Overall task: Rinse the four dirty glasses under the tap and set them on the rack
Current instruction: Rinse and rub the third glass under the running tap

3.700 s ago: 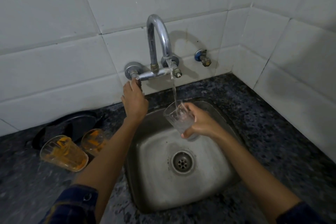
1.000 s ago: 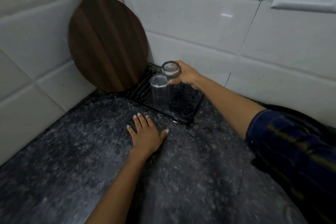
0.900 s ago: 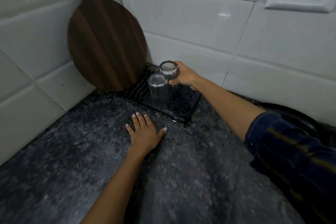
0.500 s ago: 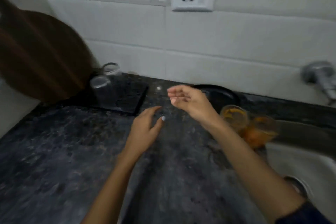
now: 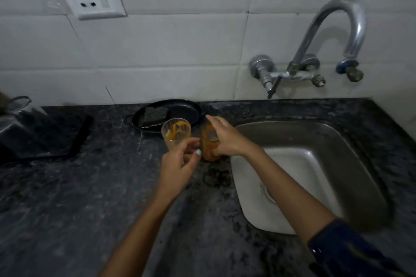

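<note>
Two orange-smeared glasses stand just left of the sink. One dirty glass is gripped round its wall by the right hand; the other glass is touched low by the curled left hand. Light, brittle, probably slippery; mid-wall is judged safest.

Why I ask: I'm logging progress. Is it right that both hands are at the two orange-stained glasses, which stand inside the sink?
Not quite. The head view shows both orange-stained glasses standing on the dark countertop left of the sink, not inside it. Both hands, left hand and right hand, are indeed at them.
</note>
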